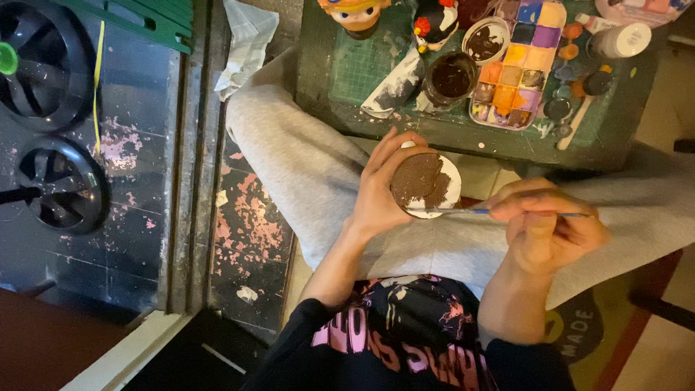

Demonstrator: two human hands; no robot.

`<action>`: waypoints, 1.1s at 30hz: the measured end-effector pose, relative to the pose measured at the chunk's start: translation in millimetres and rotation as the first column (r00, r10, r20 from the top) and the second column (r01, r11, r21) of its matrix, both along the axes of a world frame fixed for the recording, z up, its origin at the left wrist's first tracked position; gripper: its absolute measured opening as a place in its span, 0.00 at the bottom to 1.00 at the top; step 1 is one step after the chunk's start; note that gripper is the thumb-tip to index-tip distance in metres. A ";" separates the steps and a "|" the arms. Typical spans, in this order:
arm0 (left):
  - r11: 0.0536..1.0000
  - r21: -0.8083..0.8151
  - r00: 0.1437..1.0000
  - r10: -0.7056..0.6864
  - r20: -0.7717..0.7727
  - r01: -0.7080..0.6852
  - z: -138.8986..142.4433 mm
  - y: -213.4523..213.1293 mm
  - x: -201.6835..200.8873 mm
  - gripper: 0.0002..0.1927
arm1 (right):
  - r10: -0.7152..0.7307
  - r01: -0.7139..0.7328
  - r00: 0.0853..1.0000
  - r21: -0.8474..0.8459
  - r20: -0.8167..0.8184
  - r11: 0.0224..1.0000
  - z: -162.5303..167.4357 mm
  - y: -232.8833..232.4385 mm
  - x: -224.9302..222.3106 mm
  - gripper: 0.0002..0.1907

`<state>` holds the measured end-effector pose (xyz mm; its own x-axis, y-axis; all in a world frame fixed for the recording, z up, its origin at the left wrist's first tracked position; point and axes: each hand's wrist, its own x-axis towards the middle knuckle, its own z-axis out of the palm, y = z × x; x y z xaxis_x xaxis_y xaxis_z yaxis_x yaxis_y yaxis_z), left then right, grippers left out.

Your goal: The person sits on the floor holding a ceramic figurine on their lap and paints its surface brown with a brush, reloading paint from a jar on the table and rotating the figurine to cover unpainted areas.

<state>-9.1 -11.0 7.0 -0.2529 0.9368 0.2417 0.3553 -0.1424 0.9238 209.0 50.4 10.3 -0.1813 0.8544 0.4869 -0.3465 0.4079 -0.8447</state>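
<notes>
Brown-painted white round piece (426, 185), multicoloured paint palette (523, 64), green mat (362, 69)

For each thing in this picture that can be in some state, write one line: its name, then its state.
Round white piece: held up over the lap, its face mostly covered in brown paint.
Left hand: closed around the round piece.
Right hand: pinching a thin brush.
Brush: level, tip touching the piece's lower edge.
Paint jar: open, brown inside.
Palette: wells filled, smeared.
White bottle: lying on its side.
</notes>
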 end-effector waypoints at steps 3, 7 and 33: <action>1.000 0.004 1.000 -0.002 -0.005 0.002 -0.9 -0.3 0.3 0.33 | -0.068 0.068 0.998 -0.034 -0.016 0.997 -4.1 5.8 10.8 0.13; 1.000 -0.006 1.000 0.019 -0.005 -0.019 -2.3 0.1 1.1 0.32 | -0.179 0.179 0.984 -0.012 0.025 0.984 -6.2 11.5 24.7 0.11; 0.999 -0.001 0.999 0.036 -0.008 -0.036 -4.3 1.0 2.8 0.32 | -0.119 0.101 0.986 0.154 0.115 0.983 14.7 -0.1 11.9 0.15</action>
<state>-6.4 -10.0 2.7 -0.2847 0.9274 0.2428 0.3677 -0.1283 0.9211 220.9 50.3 25.0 -0.1567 0.7930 0.5888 -0.1901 0.5608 -0.8058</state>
